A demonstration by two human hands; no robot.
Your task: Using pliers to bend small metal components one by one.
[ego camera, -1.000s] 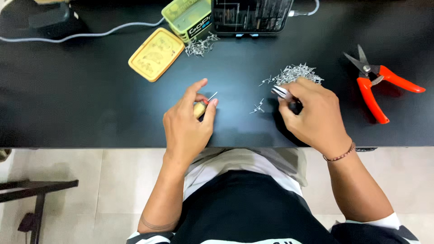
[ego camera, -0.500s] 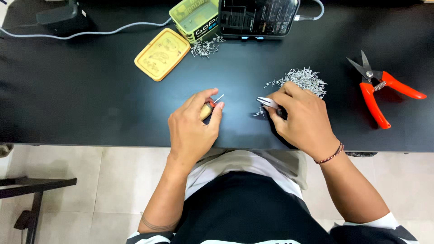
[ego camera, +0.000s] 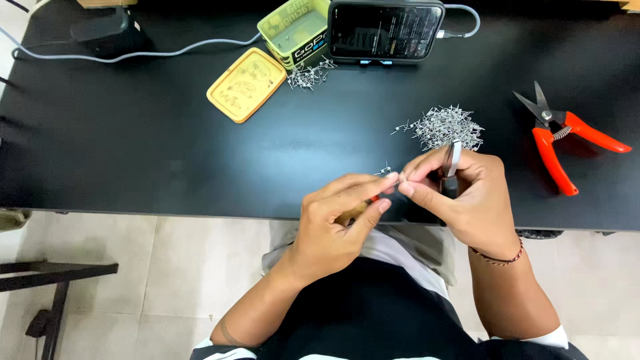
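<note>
A black table [ego camera: 167,153] is filling most of the view, with pale floor tiles [ego camera: 167,267] showing below its near edge. At the far edge a phone [ego camera: 387,30] is lying flat with its screen lit, a cable [ego camera: 467,17] running from its right end. Just left of it a green tin [ego camera: 293,30] is standing open, and its yellow lid [ego camera: 245,85] is lying flat on the table to the near left. A dark power adapter [ego camera: 100,33] is sitting in the far left corner with a grey cord [ego camera: 173,50] trailing toward the tin. On the right, red-handled snips [ego camera: 560,137] are lying apart from everything else.

The left hand [ego camera: 333,223] and the right hand [ego camera: 460,193] are meeting above the near edge of the table, fingertips touching. The left hand is pinching a small metal pin [ego camera: 385,172] between thumb and forefinger, with something small and red partly hidden under its fingers. The right hand is closing around a pair of tweezers [ego camera: 453,160], the silver tips sticking up past the knuckles, while its thumb and forefinger are pressing narrow at the same pin. A thin bracelet [ego camera: 497,259] is circling the right wrist.

A large heap of pins [ego camera: 443,127] is lying just beyond the right hand. A smaller heap of pins [ego camera: 308,75] is resting against the tin.
</note>
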